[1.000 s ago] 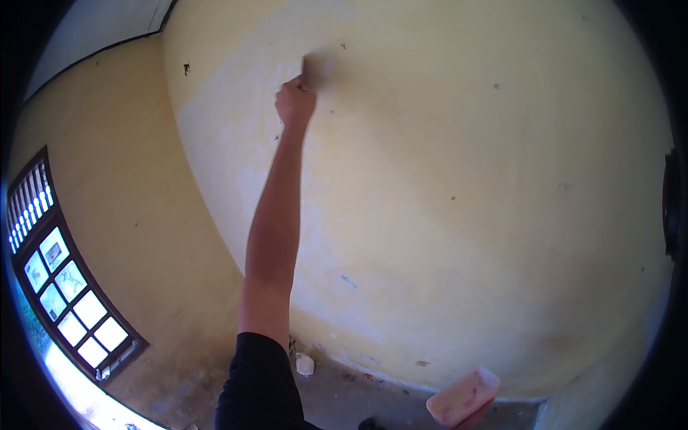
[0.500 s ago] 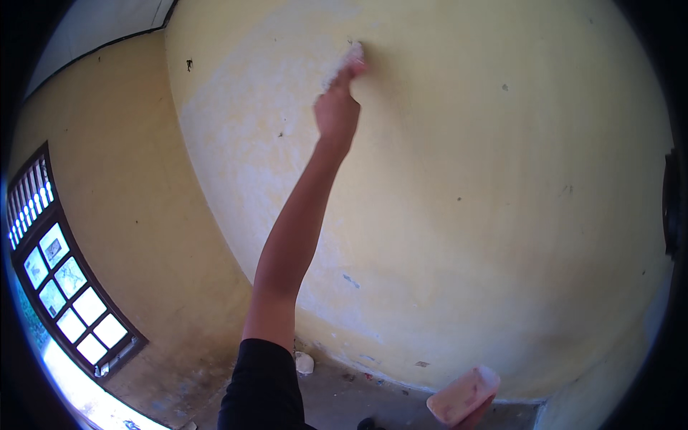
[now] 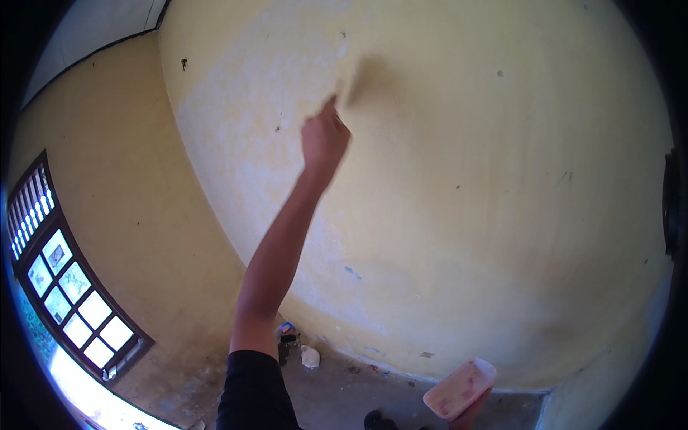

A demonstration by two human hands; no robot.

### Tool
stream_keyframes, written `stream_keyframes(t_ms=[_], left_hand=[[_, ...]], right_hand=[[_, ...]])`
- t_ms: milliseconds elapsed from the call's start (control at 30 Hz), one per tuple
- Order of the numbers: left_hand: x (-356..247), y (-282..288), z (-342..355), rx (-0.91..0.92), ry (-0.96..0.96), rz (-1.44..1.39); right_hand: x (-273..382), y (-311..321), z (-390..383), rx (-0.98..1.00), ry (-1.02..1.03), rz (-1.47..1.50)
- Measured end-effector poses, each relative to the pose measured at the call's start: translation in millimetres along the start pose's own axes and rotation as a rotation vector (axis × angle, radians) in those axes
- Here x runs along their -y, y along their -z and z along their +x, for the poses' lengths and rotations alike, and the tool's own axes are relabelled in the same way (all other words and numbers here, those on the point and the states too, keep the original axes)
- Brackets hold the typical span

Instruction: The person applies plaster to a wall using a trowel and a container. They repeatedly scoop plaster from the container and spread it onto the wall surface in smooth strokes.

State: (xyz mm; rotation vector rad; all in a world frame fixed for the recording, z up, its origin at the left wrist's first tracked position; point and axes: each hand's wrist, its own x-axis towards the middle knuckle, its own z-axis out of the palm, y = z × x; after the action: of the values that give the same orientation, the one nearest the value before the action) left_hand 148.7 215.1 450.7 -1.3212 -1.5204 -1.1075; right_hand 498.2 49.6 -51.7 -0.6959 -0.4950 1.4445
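My left hand (image 3: 326,140) is raised to the yellow wall (image 3: 466,129), closed round a thin, motion-blurred tool (image 3: 337,89) too unclear to identify exactly. Its end is close to pale, patchy paint and casts a soft shadow to the right; whether it touches cannot be told. Low at the right, my right hand (image 3: 471,407) holds a pinkish, translucent rectangular container (image 3: 459,385) with smears inside. Much of that hand is hidden behind the container.
A side wall at the left has a dark-framed window (image 3: 79,301). A white lump (image 3: 309,356) and small blue and dark items (image 3: 288,330) lie on the grey floor (image 3: 330,401) by the wall's foot. A dark shoe (image 3: 375,421) shows at the bottom edge.
My left hand moved up and right with the tool, then came down and slightly left. The container in my right hand has shifted slightly up and left.
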Motion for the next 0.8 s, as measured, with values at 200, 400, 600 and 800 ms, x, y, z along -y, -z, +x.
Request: stream_keyframes(t_ms=[200, 400, 600, 800], left_hand=[[27.3, -6.4, 88.2, -0.127, 0.218, 0.050], [-30.6, -59.3, -0.4, -0.007, -0.206, 0.095], [18.8, -41.1, -73.8, -0.014, -0.370, -0.072], [102.6, -47.0, -50.9, -0.146, -0.006, 0.207]], right_hand=[[-11.3, 3.9, 10.4, 0.053, -0.065, 0.052], [-19.2, -8.4, 17.3, 0.148, -0.117, 0.090], [-30.0, -28.4, 29.4, 0.298, -0.209, 0.167], [-37.8, -63.2, 32.0, 0.486, -0.354, 0.221]])
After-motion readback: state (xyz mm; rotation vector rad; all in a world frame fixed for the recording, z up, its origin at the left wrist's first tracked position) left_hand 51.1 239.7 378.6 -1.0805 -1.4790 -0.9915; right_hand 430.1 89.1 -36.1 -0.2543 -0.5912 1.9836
